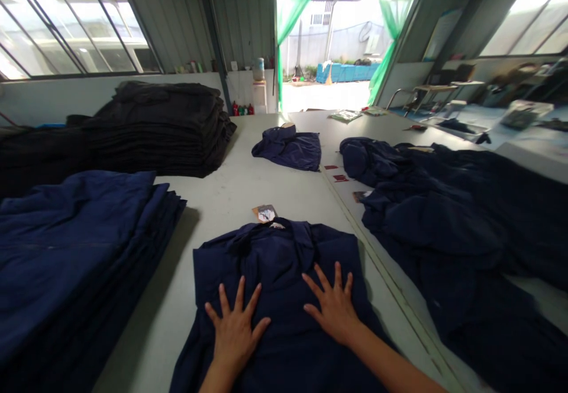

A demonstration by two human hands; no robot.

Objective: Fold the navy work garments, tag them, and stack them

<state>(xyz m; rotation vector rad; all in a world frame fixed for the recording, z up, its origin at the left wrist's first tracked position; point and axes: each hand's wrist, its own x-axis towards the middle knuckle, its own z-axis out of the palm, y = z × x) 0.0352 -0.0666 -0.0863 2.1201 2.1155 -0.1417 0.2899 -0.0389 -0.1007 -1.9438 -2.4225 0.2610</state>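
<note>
A navy collared jacket [279, 357] lies on the table in front of me, its collar pointing away. My left hand [235, 328] rests flat on the left part of it, fingers spread. On the right part, my right hand [332, 304] lies with its fingers spread too. Neither hand grips the cloth. A hang tag [265, 213] sticks out beyond the collar onto the table. The lower end of the jacket runs out of view at the bottom.
Folded navy garments [75, 233] are stacked at the left, with a black stack [164, 126] behind them. Loose navy garments [444, 221] cover the right side. A small navy piece [288, 147] lies farther back on the pale table [222, 197].
</note>
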